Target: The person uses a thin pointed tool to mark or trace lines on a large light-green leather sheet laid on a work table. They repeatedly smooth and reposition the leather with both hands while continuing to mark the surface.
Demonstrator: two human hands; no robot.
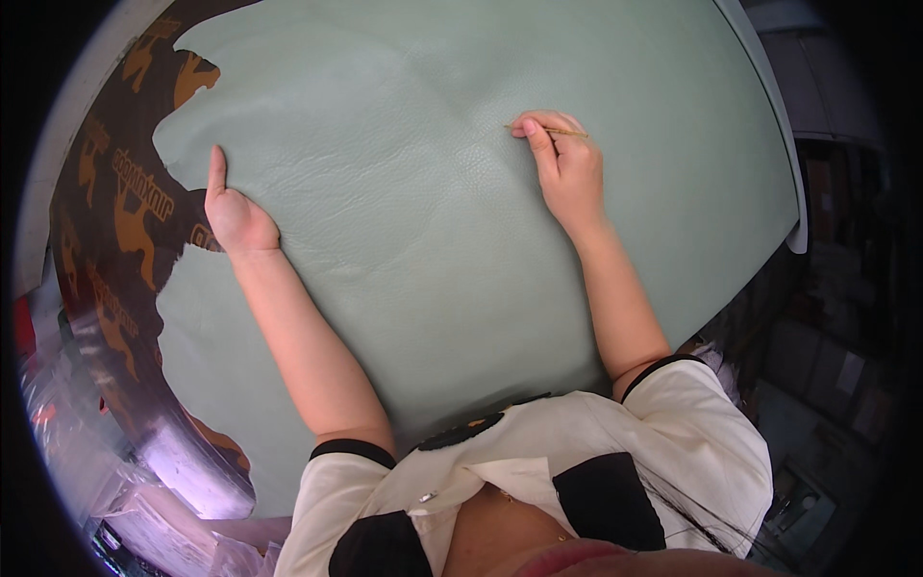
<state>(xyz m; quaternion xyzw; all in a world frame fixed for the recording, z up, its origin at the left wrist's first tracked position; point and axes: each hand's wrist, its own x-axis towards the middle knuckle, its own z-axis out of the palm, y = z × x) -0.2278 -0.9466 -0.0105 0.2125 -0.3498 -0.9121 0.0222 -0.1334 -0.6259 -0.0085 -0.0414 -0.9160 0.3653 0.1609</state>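
Observation:
A wide sheet of pale green leather [433,202] with a pebbled, slightly wrinkled surface spreads before me. My right hand [572,178] is over its upper middle, closed in a pinch on a thin yellowish-brown stick [567,132]. The stick's tip points left, at or just above the leather. Near the sheet's ragged left edge is my left hand [242,221], one digit stretched away from me. Its other fingers are hidden from view, and I see nothing held in it.
Dark brown sheeting with orange figures [135,231] shows beyond the leather's uneven left edge. Clear plastic wrapping and a shiny roll [187,471] lie at the lower left. Past the curved right edge [784,106] are dim shelves or boxes.

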